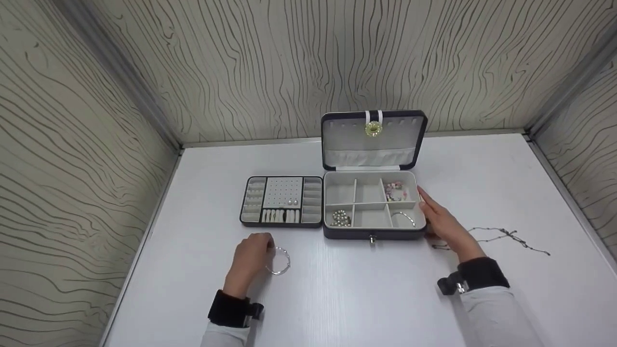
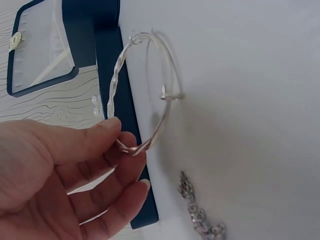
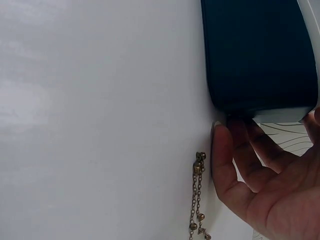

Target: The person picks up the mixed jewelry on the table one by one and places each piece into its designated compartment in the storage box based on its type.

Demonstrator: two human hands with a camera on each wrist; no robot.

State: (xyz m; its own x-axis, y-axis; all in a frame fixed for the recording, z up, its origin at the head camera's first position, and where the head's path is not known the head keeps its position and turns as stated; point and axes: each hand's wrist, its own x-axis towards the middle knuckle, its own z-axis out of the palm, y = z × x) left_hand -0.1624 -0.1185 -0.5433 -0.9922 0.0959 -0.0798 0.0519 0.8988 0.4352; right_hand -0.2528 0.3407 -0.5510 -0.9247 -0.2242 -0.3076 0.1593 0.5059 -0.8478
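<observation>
The left hand pinched the silver bangle by its left side, on the near side of the small tray; the 6-compartment box lay farther off and right. The right hand (well apart from the bangle) gripped the box's right end.

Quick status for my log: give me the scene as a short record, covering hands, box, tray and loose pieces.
left hand: pinches a silver bangle
right hand: touches the right side of the jewelry box
lid: open, gold ornament at its top edge
box, back right compartment: pink beads
box, front left compartment: pearl bracelet
box, front right compartment: thin silver band
tray: left of the box, holding two pearl earrings
loose on table: chain, right of the box
</observation>
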